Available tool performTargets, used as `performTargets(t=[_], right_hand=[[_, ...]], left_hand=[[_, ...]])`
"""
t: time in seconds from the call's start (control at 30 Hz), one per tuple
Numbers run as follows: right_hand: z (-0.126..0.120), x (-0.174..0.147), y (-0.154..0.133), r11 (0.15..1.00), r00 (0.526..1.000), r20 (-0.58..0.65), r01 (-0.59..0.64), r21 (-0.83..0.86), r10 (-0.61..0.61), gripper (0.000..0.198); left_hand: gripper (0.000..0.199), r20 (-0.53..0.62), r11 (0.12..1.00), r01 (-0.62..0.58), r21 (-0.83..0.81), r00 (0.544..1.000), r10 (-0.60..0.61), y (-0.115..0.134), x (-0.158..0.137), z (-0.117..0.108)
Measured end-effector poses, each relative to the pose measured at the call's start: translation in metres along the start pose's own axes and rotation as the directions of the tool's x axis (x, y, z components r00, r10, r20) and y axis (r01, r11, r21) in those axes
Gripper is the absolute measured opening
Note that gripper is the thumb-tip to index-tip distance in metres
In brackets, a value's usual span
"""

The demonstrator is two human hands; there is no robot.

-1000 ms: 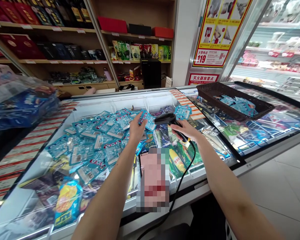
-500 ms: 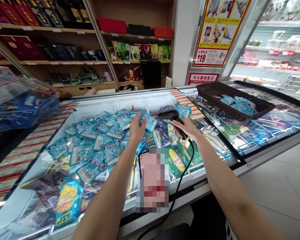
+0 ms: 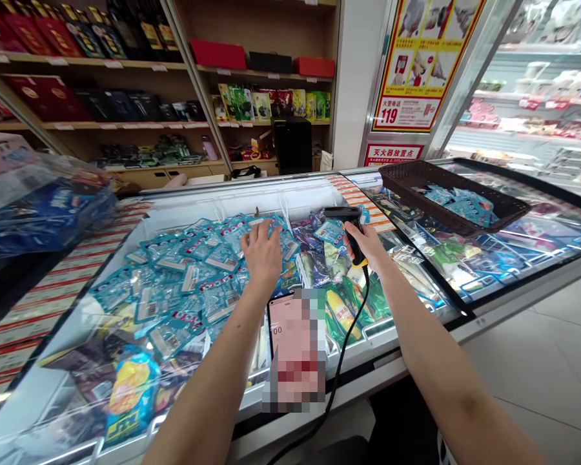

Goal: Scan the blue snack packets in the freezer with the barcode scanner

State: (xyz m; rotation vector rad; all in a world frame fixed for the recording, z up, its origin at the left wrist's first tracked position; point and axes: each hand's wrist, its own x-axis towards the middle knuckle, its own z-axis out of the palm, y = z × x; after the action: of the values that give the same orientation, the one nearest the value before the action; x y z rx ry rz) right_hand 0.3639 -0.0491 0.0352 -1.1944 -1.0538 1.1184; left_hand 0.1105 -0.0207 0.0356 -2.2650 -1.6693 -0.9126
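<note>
My left hand [image 3: 263, 253] hovers over or rests on a heap of small blue packets [image 3: 215, 255], with its fingers slightly bent and spread. Whether the fingertips touch a packet I cannot tell. A black barcode scanner [image 3: 352, 240] with a yellow base is gripped in my right hand [image 3: 365, 245], its head pointing left. Beneath the scanner lies a single blue packet [image 3: 328, 231], set apart from the heap. From the scanner's handle a black cable [image 3: 341, 368] runs down past a phone [image 3: 283, 329] at the front edge, whose screen is partly blurred.
The packets lie on the glass top of a chest freezer [image 3: 392, 361] filled with bagged goods. At right a brown basket [image 3: 401, 184] holds more blue packets. Blue wrapped packages [image 3: 53, 200] stand at left. Behind are wooden shelves [image 3: 126, 124] with boxes and bottles.
My left hand has turned palm down over the heap, away from the packet at its thumb. My right hand has moved the scanner slightly right, uncovering the packet beneath.
</note>
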Motion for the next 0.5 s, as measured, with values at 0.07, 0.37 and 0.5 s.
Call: performTargets(t=[0.07,0.37,0.5], right_hand=[[-0.001,0.001,0.000,1.000,1.000,-0.021,0.006,0.019,-0.006,0.044],[-0.003,0.005,-0.002,0.997,0.993,-0.119,0.007,0.083,0.003,0.045],[-0.001,0.004,-0.005,0.996,0.994,-0.106,0.020,0.091,-0.011,0.044]], left_hand=[[0.043,0.037,0.995,-0.096,-0.015,0.995,0.096,0.001,0.002,0.003],[0.046,0.285,0.896,-0.358,-0.262,0.859,0.426,0.030,0.019,0.029],[0.048,0.354,0.884,-0.394,-0.252,0.812,0.464,0.046,0.037,0.037]])
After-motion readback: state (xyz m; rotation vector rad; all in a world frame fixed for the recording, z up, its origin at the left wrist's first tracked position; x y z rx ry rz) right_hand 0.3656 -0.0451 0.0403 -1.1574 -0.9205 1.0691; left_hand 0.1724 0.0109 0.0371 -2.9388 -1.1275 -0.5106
